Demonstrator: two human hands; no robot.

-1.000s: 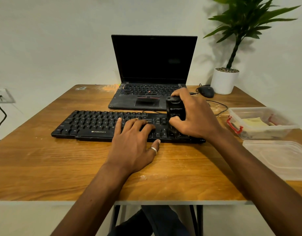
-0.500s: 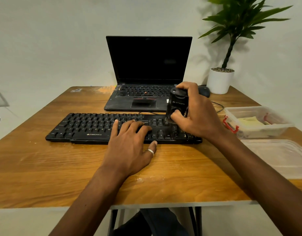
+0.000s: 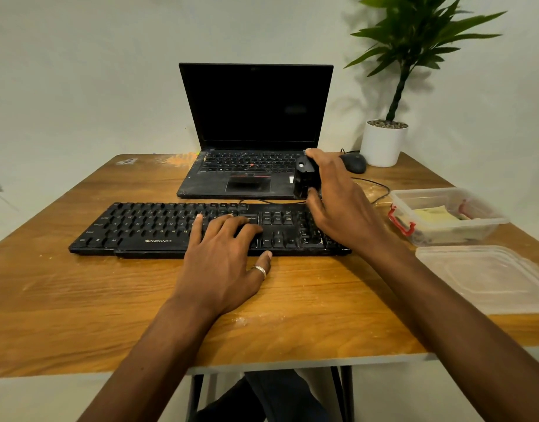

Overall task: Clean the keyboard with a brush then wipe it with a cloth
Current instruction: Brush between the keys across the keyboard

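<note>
A black keyboard (image 3: 158,229) lies across the middle of the wooden table (image 3: 79,293). My left hand (image 3: 222,257) rests flat on its right-of-centre keys, fingers spread, thumb on the front edge. My right hand (image 3: 341,205) grips a black brush (image 3: 304,178) by its block-shaped body, holding it above the back right corner of the keyboard, over the number pad. The bristles are hidden behind my fingers. A yellow cloth (image 3: 432,214) lies in a clear box at the right.
An open black laptop (image 3: 256,123) stands behind the keyboard, with a mouse (image 3: 355,162) and a potted plant (image 3: 384,141) at the back right. The clear box (image 3: 444,236) has red clips; its lid (image 3: 487,278) lies in front of it.
My right hand has lifted the brush off the number pad and drawn it back toward the laptop. My left hand stays on the keys.
</note>
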